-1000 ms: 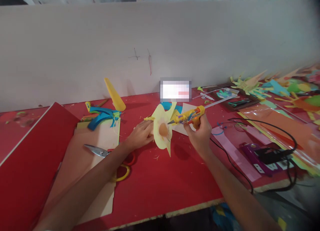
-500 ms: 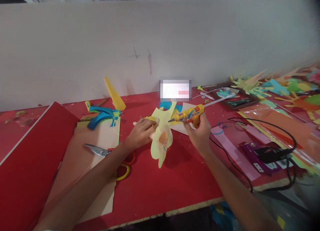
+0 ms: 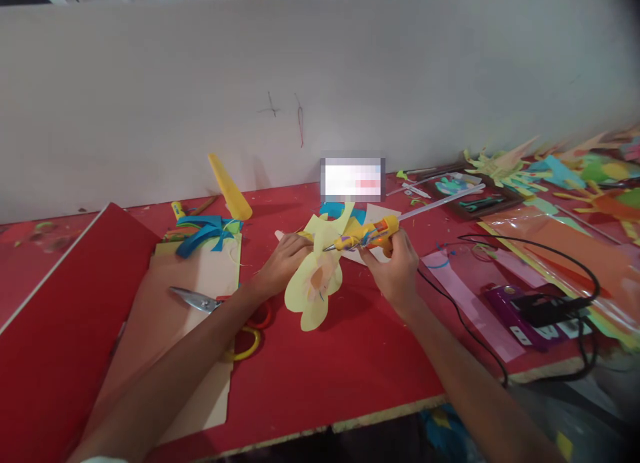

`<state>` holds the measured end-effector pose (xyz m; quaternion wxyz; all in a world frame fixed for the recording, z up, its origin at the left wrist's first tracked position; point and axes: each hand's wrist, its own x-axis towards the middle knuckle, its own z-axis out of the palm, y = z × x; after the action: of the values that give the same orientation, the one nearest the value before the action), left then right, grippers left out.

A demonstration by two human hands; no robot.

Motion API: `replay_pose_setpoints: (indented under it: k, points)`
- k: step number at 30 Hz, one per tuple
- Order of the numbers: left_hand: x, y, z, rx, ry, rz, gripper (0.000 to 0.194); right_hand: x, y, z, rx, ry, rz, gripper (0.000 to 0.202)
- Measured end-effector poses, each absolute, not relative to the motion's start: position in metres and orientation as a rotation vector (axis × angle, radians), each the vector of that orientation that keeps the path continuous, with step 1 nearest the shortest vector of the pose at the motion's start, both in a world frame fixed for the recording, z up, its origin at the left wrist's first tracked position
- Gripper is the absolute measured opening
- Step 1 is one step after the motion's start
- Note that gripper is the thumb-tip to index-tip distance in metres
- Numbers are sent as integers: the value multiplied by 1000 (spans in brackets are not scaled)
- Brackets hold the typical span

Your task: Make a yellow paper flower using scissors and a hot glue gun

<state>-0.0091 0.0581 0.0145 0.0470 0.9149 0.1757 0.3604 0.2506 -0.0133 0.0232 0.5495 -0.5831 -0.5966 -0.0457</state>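
Note:
My left hand is closed on the pale yellow paper flower, holding it above the red table by its left side. The flower has several rounded petals and a peach-coloured middle. My right hand grips a yellow and orange glue gun by its handle. A clear glue stick juts out of the gun's back end. The gun's metal tip points left and lies over the upper part of the flower; whether it touches the paper cannot be made out.
Scissors lie on peach card sheets at the left, near blue paper strips and a yellow cone. At the right are a purple box with a black cable, pink strips, orange sheets and a dark tray.
The glue gun has moved left and slightly down, its tip now over the flower. The flower has turned, showing more of its petals, and its lower part has shifted left.

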Motion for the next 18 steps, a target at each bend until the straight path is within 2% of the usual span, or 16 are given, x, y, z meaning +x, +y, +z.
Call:
replay_pose_setpoints:
  k: [18]
  points:
    - [-12,56,13,2655,644,1008,20,249,-15,28,-1262,-1534,-171,20]
